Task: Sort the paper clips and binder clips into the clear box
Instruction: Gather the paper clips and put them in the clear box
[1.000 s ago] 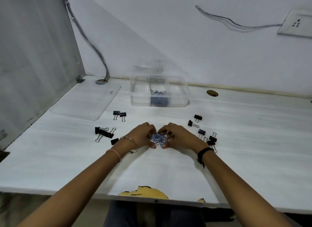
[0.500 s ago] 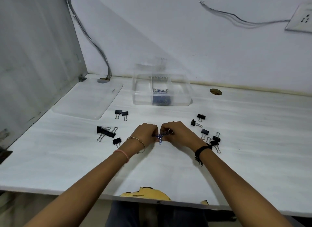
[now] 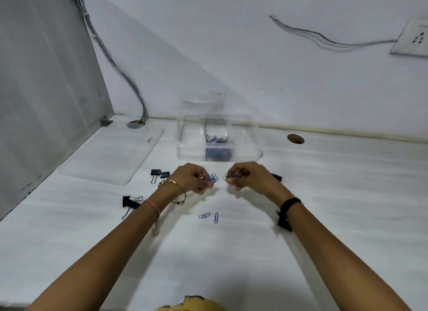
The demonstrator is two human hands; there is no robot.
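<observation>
Blue wire paper clips (image 3: 212, 178) bunch loosely in the left hand (image 3: 193, 178), its fingers (image 3: 209, 185) pinched on them; the right hand (image 3: 249, 176) grips a dark little cluster, blurred. Both hover over the white counter (image 3: 335, 195), just short of the clear plastic box (image 3: 218, 138). Two dropped clips (image 3: 209, 216) suggest more may slip.

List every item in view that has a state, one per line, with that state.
clear box: open, lid off, blue paper clips in its middle compartment.
lid: flat on the desk, left of the box.
left hand: raised, pinching a bunch of blue paper clips.
right hand: raised, closed on clips; kind unclear.
two loose paper clips: lying flat on the desk.
binder clips: lying on the desk, unsorted.
</observation>
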